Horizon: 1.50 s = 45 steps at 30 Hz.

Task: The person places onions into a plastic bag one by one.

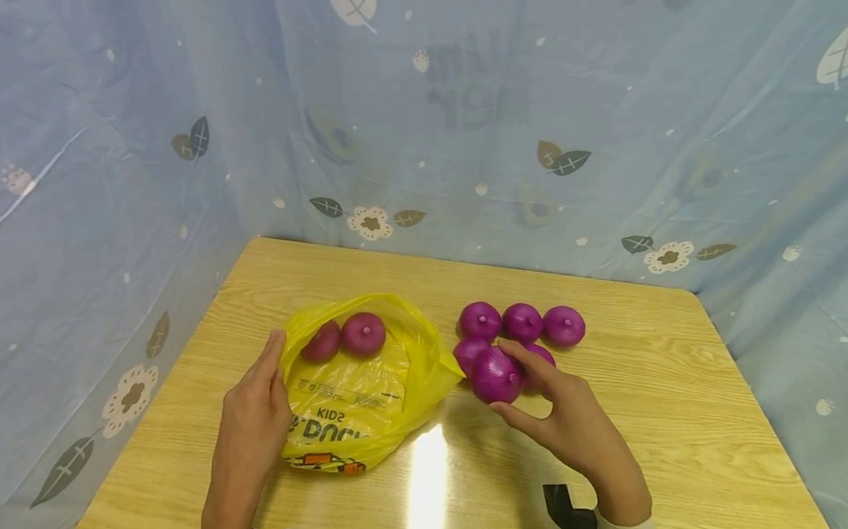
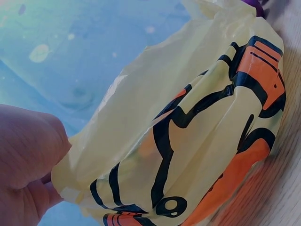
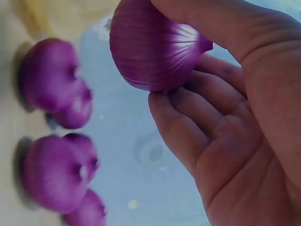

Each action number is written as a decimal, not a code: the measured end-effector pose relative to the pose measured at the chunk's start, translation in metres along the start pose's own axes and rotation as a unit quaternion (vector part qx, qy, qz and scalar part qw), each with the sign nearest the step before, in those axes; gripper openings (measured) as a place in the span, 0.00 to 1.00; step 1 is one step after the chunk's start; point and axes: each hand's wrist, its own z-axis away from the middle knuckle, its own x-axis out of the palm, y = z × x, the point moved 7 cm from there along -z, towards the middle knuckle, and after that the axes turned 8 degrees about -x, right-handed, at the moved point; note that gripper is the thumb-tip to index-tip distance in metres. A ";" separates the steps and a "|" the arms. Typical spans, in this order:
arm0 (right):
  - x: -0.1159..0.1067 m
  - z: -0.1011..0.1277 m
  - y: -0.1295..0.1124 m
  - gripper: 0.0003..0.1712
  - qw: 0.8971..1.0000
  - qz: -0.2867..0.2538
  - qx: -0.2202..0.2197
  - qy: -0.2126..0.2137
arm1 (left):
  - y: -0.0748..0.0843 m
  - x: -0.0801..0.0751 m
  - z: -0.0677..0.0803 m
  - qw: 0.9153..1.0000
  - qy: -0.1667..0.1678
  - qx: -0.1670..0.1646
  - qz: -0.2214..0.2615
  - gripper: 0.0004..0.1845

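Observation:
My left hand [image 1: 252, 415] pinches the left rim of a yellow plastic bag [image 1: 345, 442], whose mouth gapes wide. Thumb and finger on the thin plastic [image 2: 127, 122] show in the left wrist view. Two purple onions [image 1: 363, 334] lie inside the bag. Between thumb and fingers my right hand [image 1: 574, 413] holds another purple onion [image 1: 496, 376], above the table just right of the bag's mouth. In the right wrist view this onion [image 3: 146, 52] has its pointed tip toward the palm. Behind it sit several more onions [image 1: 523, 322], two partly hidden by the held one.
The wooden table [image 1: 674, 402] carries everything, with a bright light reflection in front of the bag. Blue patterned curtains [image 1: 472, 140] hang behind the table and along both sides. A black strap piece [image 1: 569, 514] is near my right wrist.

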 end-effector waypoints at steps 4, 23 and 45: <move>-0.002 -0.015 -0.008 0.47 1.000 0.012 -0.005 -0.003 | 0.000 0.000 -0.001 1.000 -0.003 -0.001 0.002 0.32; 0.017 -0.089 -0.059 0.42 0.999 -0.013 -0.038 -0.026 | -0.001 0.003 -0.001 1.000 -0.025 0.006 0.004 0.31; 0.091 -0.130 -0.053 0.41 0.993 -0.008 0.092 -0.068 | -0.002 0.002 0.000 1.000 -0.014 -0.004 0.004 0.31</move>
